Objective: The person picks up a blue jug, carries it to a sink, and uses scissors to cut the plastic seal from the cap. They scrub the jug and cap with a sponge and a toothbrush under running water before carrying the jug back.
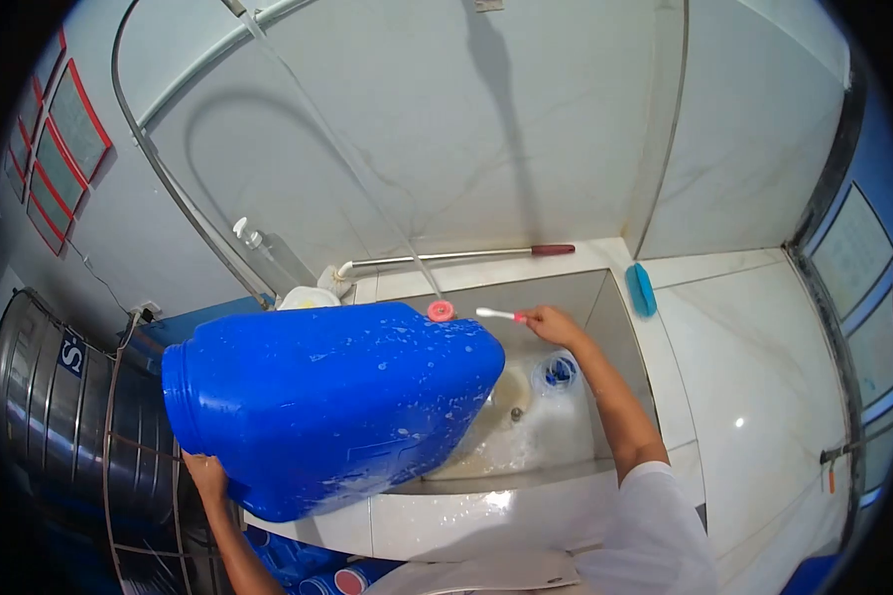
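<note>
A large blue plastic jug (327, 397) lies tilted on its side across the sink's left part, wet and spotted with foam. My left hand (206, 478) is closed on its lower left end, some fingers hidden behind it. A pink-red round cap (441, 311) sits at the jug's upper right edge. Just right of that, my right hand (554, 325) grips a small brush (501, 314) with a white and pink handle, its white end pointing at the cap and apart from it. A thin stream of water (367, 188) falls from above beside the cap.
The sink (605, 337) holds foamy water and a clear round container (556, 372) with something blue inside. A long-handled brush (446, 256) and pump bottle (248, 234) are along the back. A teal brush (642, 290) lies right; a steel tank (64, 407) stands left.
</note>
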Available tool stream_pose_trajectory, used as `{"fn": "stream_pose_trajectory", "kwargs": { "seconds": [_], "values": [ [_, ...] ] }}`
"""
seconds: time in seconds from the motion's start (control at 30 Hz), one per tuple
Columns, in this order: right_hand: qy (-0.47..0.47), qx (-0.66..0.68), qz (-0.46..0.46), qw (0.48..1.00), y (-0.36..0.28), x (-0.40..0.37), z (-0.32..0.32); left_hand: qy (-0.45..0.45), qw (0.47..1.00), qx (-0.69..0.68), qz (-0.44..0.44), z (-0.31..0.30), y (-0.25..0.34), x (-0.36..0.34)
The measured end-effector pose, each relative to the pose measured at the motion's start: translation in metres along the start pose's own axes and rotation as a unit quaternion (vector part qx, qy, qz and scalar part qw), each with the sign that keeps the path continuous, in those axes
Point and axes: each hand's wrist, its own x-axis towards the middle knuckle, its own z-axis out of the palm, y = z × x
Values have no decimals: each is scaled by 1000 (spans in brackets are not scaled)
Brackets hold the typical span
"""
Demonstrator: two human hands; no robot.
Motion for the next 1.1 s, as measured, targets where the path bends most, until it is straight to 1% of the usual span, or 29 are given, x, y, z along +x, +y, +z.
{"fn": "stream_pose_trajectory", "kwargs": {
  "seconds": [0.03, 0.07, 0.13, 0.17, 0.2, 0.23, 0.27, 0.33, 0.37, 0.4, 0.43, 0.47, 0.5, 0.57, 0.6, 0.67, 0.7, 0.77, 0.8, 0.83, 0.87, 0.9, 0.93, 0.97, 1.0, 1.03, 1.07, 1.1],
  "values": [
    [76, -121, -9, 990, 4, 14, -2, -77, 997, -7, -27, -6, 15, -1],
    [75, -122, -13, 990, -1, 31, -6, -73, 997, -6, -29, -6, 44, 1],
    [144, -260, -88, 951, -17, 68, -10, -186, 978, -67, -59, 13, 122, 6],
    [142, -261, -94, 950, -12, 82, -2, -195, 975, -68, -86, 22, 143, 4],
    [158, -300, -95, 936, -2, 102, 9, -204, 970, -70, -110, 30, 156, 1],
    [175, -340, -95, 919, 4, 117, 14, -201, 970, -90, -103, 39, 157, -3],
    [176, -342, -99, 918, 9, 122, 14, -197, 971, -91, -104, 42, 165, -5],
    [289, -301, -102, 903, 26, 119, 14, -233, 960, -26, -150, 38, 185, -7],
    [324, -249, -59, 911, 27, 100, -7, -228, 950, -34, -210, 36, 190, -9],
    [356, -197, -15, 913, 35, 76, -34, -229, 949, -34, -213, 33, 189, -10],
    [444, -336, 58, 828, 70, 59, -43, -230, 947, -44, -220, 30, 187, -11],
    [451, -385, 169, 787, 77, 27, -65, -231, 944, -53, -227, 28, 185, -13],
    [451, -383, 222, 775, 74, -9, -85, -233, 943, -55, -231, 26, 185, -13],
    [386, -368, 361, 765, 92, -49, -103, -230, 941, -74, -237, 26, 185, -13],
    [386, -373, 359, 764, 99, -61, -105, -230, 940, -78, -241, 26, 185, -13],
    [343, -287, 296, 844, 119, -71, -101, -243, 946, -89, -193, 27, 187, -13],
    [384, -299, 257, 835, 132, -69, -93, -245, 942, -107, -202, 26, 189, -13],
    [359, -220, 216, 881, 116, -52, -84, -240, 943, -113, -200, 22, 189, -14],
    [321, -108, 157, 928, 104, -34, -79, -237, 944, -115, -200, 20, 191, -15],
    [274, 6, 95, 957, 86, -13, -70, -236, 944, -117, -200, 15, 193, -16],
    [235, 134, 63, 961, 60, 9, -52, -233, 939, -115, -225, 10, 197, -17],
    [247, 209, -6, 946, 41, 30, -22, -228, 934, -115, -249, 6, 198, -16],
    [152, 260, 52, 952, 7, 45, -7, -224, 935, -117, -249, 4, 198, -17],
    [23, 520, 113, 846, 2, 63, 32, -220, 932, -134, -255, 1, 197, -18],
    [-40, 682, 150, 715, -3, 72, 82, -215, 929, -151, -261, -3, 194, -19],
    [-106, 707, 212, 667, -13, 63, 120, -208, 931, -148, -261, -6, 191, -20],
    [-110, 693, 166, 693, 10, 50, 193, -202, 928, -153, -273, -7, 184, -22],
    [-118, 694, 158, 692, 1, 47, 207, -196, 926, -157, -282, -8, 176, -21]
  ]
}}
